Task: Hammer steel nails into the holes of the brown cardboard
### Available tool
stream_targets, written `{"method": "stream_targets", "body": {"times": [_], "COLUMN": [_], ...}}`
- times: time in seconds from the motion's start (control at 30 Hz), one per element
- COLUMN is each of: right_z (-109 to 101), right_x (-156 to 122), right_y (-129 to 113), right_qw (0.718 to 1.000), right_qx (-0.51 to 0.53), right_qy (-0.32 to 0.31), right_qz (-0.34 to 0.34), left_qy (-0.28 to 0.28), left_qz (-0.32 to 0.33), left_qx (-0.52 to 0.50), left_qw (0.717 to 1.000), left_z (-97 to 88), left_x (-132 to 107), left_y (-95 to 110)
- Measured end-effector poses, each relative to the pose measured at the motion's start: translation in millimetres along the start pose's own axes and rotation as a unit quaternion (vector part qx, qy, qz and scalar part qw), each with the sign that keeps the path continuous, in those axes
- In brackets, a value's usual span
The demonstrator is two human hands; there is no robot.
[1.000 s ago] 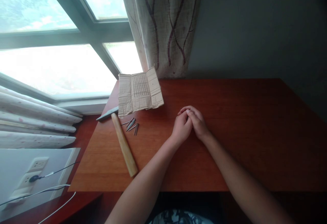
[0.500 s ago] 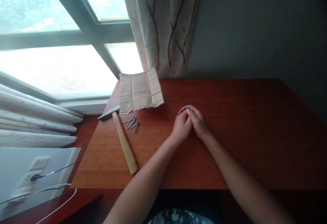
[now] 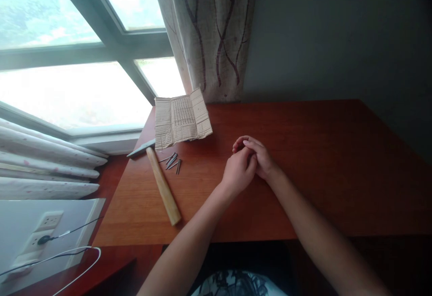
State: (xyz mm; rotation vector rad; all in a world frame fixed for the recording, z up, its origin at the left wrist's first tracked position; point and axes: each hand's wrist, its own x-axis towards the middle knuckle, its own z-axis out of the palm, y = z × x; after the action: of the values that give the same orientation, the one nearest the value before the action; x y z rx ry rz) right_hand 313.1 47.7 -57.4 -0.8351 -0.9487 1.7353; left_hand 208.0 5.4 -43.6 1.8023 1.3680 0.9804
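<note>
Over the middle of the table, my left hand [image 3: 239, 168] and my right hand [image 3: 261, 155] are pressed together. The left one is closed, its thumb lying against the right hand and most of its fingers hidden. Curled fingers of the right hand wrap round the far side of the left. No object shows in either hand. To the left lies a hammer [image 3: 164, 188], its wooden handle pointing toward me and its metal head at the far end. Several nails [image 3: 173, 161] lie loose between the hammer and my hands. Beyond them sits a folded piece of cardboard [image 3: 184, 118] with rows of small holes.
The reddish-brown wooden table [image 3: 320, 165] stretches off to the right. A window [image 3: 67, 93] and a patterned curtain [image 3: 216, 30] stand behind its left side. At the lower left, cables run by a wall socket [image 3: 42, 237].
My left hand has shifted a little over the right hand, and the right fingers have lifted and curled slightly. The whole view has moved a bit; the hammer, nails and cardboard lie as before.
</note>
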Motion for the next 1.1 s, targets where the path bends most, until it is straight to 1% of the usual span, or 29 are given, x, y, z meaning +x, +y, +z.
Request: {"method": "stream_targets", "body": {"times": [0.03, 0.07, 0.1, 0.13, 0.2, 0.23, 0.3, 0.37, 0.43, 0.47, 0.53, 0.57, 0.6, 0.67, 0.73, 0.83, 0.93, 1.1], "right_z": [0.3, 1.6, 4.0, 7.7, 19.8, 28.2, 49.2, 74.2, 100.7, 113.9, 138.6, 149.8, 159.9, 176.9, 189.3, 200.7, 206.3, 208.1], "right_x": [-1.7, -3.6, -5.8, -8.3, -15.0, -19.2, -29.4, -40.7, -51.5, -56.2, -63.4, -65.7, -67.2, -67.6, -65.6, -61.1, -57.0, -51.5], "right_y": [-1.9, -3.3, -3.9, -3.6, 0.2, 3.7, 12.4, 22.0, 30.7, 34.7, 42.9, 47.4, 52.4, 63.8, 75.5, 88.5, 93.2, 89.6], "right_qw": [1.000, 1.000, 1.000, 0.999, 0.995, 0.989, 0.968, 0.929, 0.878, 0.850, 0.796, 0.775, 0.761, 0.743, 0.725, 0.704, 0.707, 0.737], "right_qx": [0.013, 0.015, 0.005, -0.018, -0.094, -0.138, -0.239, -0.353, -0.458, -0.506, -0.586, -0.614, -0.631, -0.651, -0.671, -0.691, -0.686, -0.654], "right_qy": [-0.008, -0.013, -0.016, -0.018, -0.034, -0.047, -0.077, -0.100, -0.125, -0.132, -0.132, -0.133, -0.135, -0.139, -0.144, -0.149, -0.152, -0.152], "right_qz": [0.007, 0.014, 0.018, 0.020, 0.021, 0.016, -0.003, -0.042, -0.061, -0.070, -0.077, -0.073, -0.068, -0.062, -0.065, -0.074, -0.078, -0.075], "left_qy": [-0.025, -0.038, -0.035, -0.017, 0.053, 0.098, 0.185, 0.271, 0.317, 0.331, 0.335, 0.333, 0.334, 0.338, 0.337, 0.307, 0.296, 0.312], "left_qz": [0.028, 0.055, 0.078, 0.096, 0.102, 0.088, 0.032, -0.035, -0.101, -0.129, -0.182, -0.201, -0.216, -0.236, -0.240, -0.232, -0.230, -0.239], "left_qx": [0.028, 0.047, 0.051, 0.047, 0.053, 0.065, 0.083, 0.087, 0.115, 0.116, 0.120, 0.123, 0.128, 0.151, 0.187, 0.241, 0.252, 0.242], "left_qw": [0.999, 0.997, 0.995, 0.994, 0.992, 0.989, 0.979, 0.958, 0.936, 0.928, 0.917, 0.913, 0.908, 0.899, 0.891, 0.891, 0.892, 0.887], "left_z": [-8.4, -18.0, -28.8, -40.6, -66.8, -81.0, -110.7, -140.2, -166.0, -176.5, -191.2, -195.3, -197.4, -197.3, -194.2, -189.9, -189.1, -189.8], "left_x": [-9.9, -21.0, -32.8, -44.8, -66.9, -76.0, -89.9, -98.8, -105.5, -108.5, -114.5, -117.2, -119.5, -122.2, -122.4, -120.2, -118.7, -118.4], "left_y": [8.4, 16.2, 22.6, 27.1, 27.8, 23.4, 5.5, -21.0, -49.0, -61.5, -80.6, -87.1, -91.8, -96.8, -98.4, -97.7, -95.5, -93.2]}}
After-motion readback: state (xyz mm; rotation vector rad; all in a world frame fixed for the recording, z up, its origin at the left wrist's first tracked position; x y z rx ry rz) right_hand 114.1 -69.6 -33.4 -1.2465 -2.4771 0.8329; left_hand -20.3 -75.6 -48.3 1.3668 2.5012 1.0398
